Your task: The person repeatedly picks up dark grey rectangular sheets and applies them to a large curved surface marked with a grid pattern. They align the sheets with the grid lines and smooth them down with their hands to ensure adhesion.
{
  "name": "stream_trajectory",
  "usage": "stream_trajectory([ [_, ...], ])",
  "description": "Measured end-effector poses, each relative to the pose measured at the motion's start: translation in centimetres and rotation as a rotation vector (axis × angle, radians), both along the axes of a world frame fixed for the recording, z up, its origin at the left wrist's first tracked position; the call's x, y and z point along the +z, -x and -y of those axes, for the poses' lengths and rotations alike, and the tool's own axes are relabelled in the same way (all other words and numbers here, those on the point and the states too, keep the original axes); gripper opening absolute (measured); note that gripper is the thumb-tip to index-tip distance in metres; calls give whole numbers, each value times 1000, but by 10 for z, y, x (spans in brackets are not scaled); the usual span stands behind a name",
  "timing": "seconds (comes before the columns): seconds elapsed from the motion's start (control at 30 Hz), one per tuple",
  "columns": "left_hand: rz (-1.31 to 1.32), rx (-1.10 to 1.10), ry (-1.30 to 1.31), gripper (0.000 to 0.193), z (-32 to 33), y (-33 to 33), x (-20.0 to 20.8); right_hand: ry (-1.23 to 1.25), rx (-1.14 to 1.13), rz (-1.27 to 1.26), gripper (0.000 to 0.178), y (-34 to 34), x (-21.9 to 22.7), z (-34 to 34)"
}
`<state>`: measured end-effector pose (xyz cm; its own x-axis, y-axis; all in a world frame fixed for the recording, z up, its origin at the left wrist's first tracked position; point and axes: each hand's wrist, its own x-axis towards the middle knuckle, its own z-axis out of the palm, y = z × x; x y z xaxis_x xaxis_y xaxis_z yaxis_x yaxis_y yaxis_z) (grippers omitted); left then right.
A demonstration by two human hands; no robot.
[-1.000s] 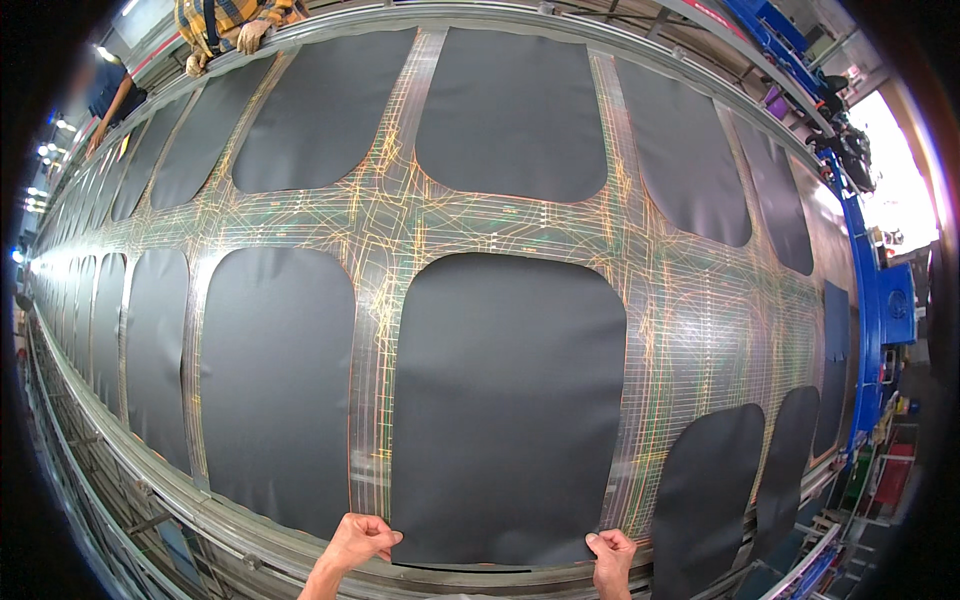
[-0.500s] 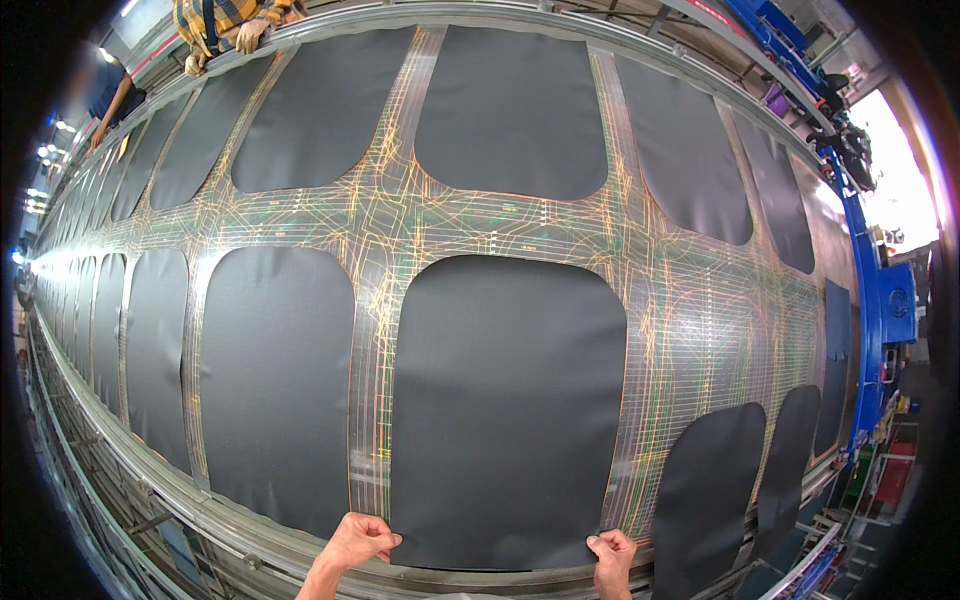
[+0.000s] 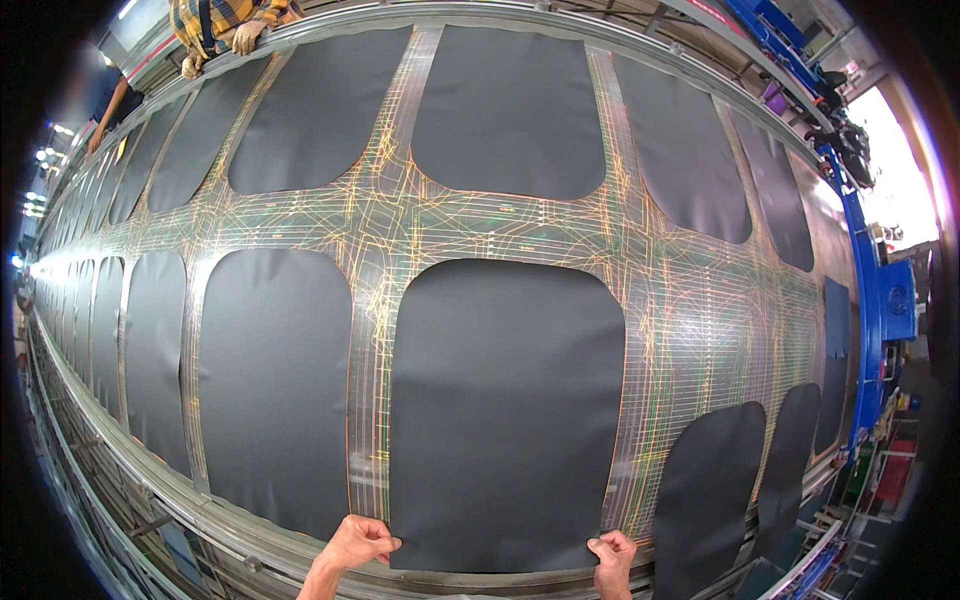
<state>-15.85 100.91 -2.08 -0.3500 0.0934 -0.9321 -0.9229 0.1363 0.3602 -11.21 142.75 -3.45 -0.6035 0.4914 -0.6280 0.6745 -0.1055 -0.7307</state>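
A large black sheet (image 3: 506, 420) with rounded far corners lies on the long table (image 3: 700, 330), whose surface is covered in fine orange and green lines. At its near left corner, my left hand (image 3: 357, 546) is closed, pinching the edge between thumb and fingers. My right hand (image 3: 613, 556) pinches the near right corner the same way. The sheet's near edge runs straight between both hands, along the table's near rail. Left of it lies another black sheet (image 3: 275, 390) of the same kind.
More black sheets (image 3: 510, 110) line the far side. To the right, two sheets (image 3: 708, 480) hang partly over the near edge. A blue machine frame (image 3: 862, 300) crosses the right end. At the far left, a person in a checked shirt rests gloved hands (image 3: 247, 38) on the rail; another person's arm (image 3: 105, 122) is beside.
The held sheet's far edge has shifted very slightly toward me. My hands keep their grip at almost the same spots.
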Motion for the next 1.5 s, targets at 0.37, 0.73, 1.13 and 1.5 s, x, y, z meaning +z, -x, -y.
stream_trajectory([
  [0.37, 6, -31, -11, 19, 2, -2, -4, -89, 198, 33, 7, 17, 27, 7],
  [0.73, -10, -18, -12, 23, 1, -5, 3, 106, 49, -24, 11, -9, -3, -11],
  [1.13, -279, 50, 344, 24, -39, -26, 24, 122, 109, 107, 19, -4, 20, 3],
  [1.5, -311, 225, 164, 19, -37, -45, 2, 129, 103, 77, 17, -5, 14, -2],
])
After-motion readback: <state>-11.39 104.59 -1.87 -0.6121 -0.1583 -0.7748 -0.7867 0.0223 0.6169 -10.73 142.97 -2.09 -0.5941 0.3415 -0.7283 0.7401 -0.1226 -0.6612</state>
